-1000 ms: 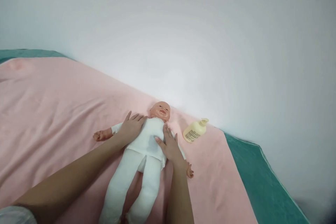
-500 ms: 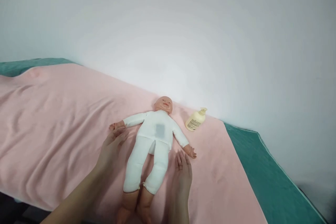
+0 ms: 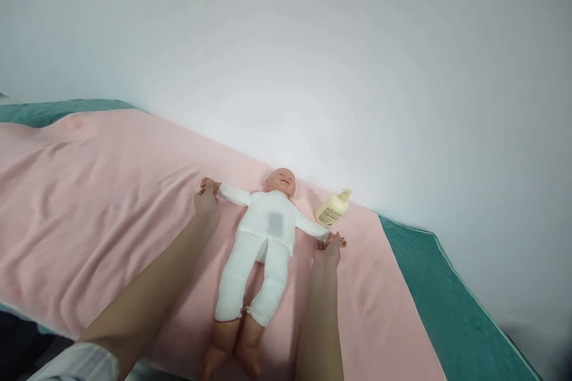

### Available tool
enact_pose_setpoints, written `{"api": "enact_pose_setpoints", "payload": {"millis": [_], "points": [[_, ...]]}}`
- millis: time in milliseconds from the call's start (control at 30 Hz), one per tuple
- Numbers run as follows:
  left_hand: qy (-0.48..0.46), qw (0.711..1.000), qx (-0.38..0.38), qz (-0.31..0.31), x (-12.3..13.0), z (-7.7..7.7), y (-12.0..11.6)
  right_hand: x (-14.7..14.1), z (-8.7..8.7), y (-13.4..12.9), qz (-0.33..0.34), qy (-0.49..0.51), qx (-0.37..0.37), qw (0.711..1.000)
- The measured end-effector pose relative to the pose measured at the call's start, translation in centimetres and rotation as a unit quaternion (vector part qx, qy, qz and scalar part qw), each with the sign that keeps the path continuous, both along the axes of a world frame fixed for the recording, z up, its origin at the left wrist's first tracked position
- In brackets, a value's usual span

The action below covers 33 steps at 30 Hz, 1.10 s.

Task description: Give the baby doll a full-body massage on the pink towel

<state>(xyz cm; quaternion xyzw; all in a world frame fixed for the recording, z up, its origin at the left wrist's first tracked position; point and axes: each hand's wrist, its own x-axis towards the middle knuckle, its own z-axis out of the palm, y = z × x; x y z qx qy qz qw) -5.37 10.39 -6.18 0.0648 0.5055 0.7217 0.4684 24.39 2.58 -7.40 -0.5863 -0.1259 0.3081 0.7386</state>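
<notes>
A baby doll (image 3: 271, 223) with a white cloth body lies face up, its arms spread and its feet towards me. My left hand (image 3: 207, 200) is closed round the doll's hand on the left side. On the other side, my right hand (image 3: 328, 253) grips the doll's other hand near the wrist, with the doll's fingers poking out past mine. Both doll arms are stretched outward. Just beyond my right hand stands a pale yellow pump bottle (image 3: 332, 208) with printed text on its front.
Under the doll is a pink blanket (image 3: 111, 190), wrinkled on the left. A green cover (image 3: 438, 286) shows at the right and far left. Behind rises a plain white wall (image 3: 286, 59).
Both my hands have moved forward from lying open beside the doll and have taken hold of its hands. The doll's arms are now raised further outward.
</notes>
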Motion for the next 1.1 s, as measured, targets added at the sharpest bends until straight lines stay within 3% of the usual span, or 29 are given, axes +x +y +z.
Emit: {"api": "enact_pose_setpoints", "payload": {"millis": [167, 333, 533, 633, 733, 800, 900, 1000, 1100], "points": [[0.061, 0.997, 0.043, 0.036, 0.6, -0.7, 0.5, 1.3, -0.3, 1.3, -0.041, -0.041, -0.006, 0.998], [0.137, 0.986, 0.091, 0.003, 0.7, 0.0, -0.4, 0.7, -0.2, 0.8, -0.061, -0.106, 0.022, 0.992], [0.223, 0.946, 0.215, -0.099, 2.6, 1.7, -3.0, -2.9, 2.3, -0.6, -0.067, -0.261, 0.144, 0.952], [0.323, 0.891, 0.259, -0.186, 3.4, 1.0, -4.0, -4.9, 2.8, -1.1, -0.039, -0.293, 0.16, 0.942], [0.458, 0.777, 0.354, -0.25, 3.7, 0.0, -4.1, -5.9, 2.4, -1.5, 0.032, -0.353, 0.165, 0.921], [0.526, 0.697, 0.404, -0.272, 3.7, -0.3, -3.8, -5.8, 1.9, -1.5, 0.091, -0.429, 0.167, 0.883], [0.591, 0.615, 0.424, -0.305, 3.6, -0.4, -3.7, -5.3, 1.4, -1.4, 0.176, -0.537, 0.189, 0.803], [0.621, 0.573, 0.413, -0.34, 3.6, -0.2, -3.7, -4.8, 1.5, -1.3, 0.213, -0.579, 0.196, 0.762], [0.632, 0.562, 0.398, -0.356, 3.6, -0.1, -3.8, -4.5, 1.7, -1.3, 0.239, -0.591, 0.184, 0.748]]}}
